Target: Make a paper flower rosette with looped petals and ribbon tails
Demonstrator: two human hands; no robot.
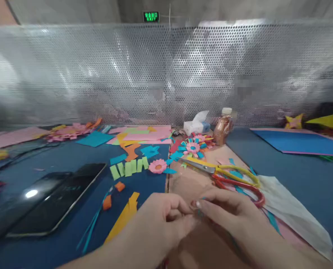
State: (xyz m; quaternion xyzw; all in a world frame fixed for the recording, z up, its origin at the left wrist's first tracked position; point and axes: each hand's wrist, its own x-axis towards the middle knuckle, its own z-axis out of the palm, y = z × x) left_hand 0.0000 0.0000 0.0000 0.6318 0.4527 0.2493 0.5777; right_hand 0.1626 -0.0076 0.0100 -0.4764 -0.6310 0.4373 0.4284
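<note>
My left hand (167, 226) and my right hand (232, 215) meet at the fingertips, low and right of the middle of the head view. Both are closed in a pinch. Small blue-green specks show between the fingers, but what they hold is too small and blurred to name. Just past the right hand lie scissors (201, 165) with a yellow and a red handle loop. A pink paper flower (157, 166) rests beyond the left hand, beside several light green paper pieces (130, 168). Yellow paper strips (124, 216) lie left of the left wrist.
Two dark phones (68, 200) lie at left, near thin blue strips (91, 228). A layered pink-and-blue paper flower (193, 148), a tissue box (190, 127) and a bottle (222, 129) stand farther back. White tissue (291, 209) and a blue sheet (301, 142) are at right.
</note>
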